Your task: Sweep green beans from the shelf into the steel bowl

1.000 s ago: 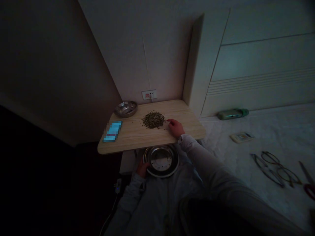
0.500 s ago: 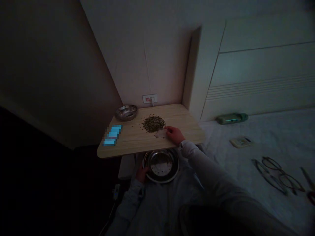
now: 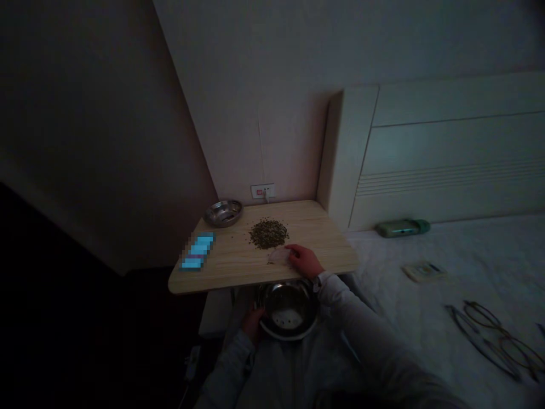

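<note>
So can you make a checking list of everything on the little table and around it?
Surface: wooden table, dimly lit.
Job's things: pile of small dark bits; pale scrap at the right hand; metal bowl held below the table edge by the left hand.
Clutter: small metal bowl, blue blurred item.
Hands: right rests on the table; left grips the bowl rim.
Cables: plug at wall socket.
Surroundings: bed with green bottle, eyeglasses.
</note>
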Motion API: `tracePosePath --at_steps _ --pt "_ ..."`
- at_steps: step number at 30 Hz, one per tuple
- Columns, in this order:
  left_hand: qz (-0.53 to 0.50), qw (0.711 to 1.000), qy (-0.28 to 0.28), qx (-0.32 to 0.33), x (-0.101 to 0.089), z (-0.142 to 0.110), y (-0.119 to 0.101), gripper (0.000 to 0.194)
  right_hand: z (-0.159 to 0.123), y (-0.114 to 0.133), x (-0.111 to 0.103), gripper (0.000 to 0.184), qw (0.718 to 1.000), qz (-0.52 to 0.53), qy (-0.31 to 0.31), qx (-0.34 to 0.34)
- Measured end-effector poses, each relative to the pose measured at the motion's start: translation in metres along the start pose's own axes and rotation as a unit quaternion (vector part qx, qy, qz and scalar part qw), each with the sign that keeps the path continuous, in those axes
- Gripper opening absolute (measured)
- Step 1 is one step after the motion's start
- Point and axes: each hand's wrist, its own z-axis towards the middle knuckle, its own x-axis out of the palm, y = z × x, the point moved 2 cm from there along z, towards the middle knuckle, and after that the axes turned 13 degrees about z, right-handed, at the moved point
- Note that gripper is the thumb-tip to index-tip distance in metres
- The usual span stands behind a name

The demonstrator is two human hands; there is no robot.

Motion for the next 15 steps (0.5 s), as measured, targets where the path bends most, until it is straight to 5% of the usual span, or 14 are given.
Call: tracePosePath --at_steps 15 --pt "-0.028 0.998 0.022 -0.048 0.018 -0.015 -0.010 0.034 -0.007 -0.002 0.002 0.036 0.999 0.009 0.036 0.005"
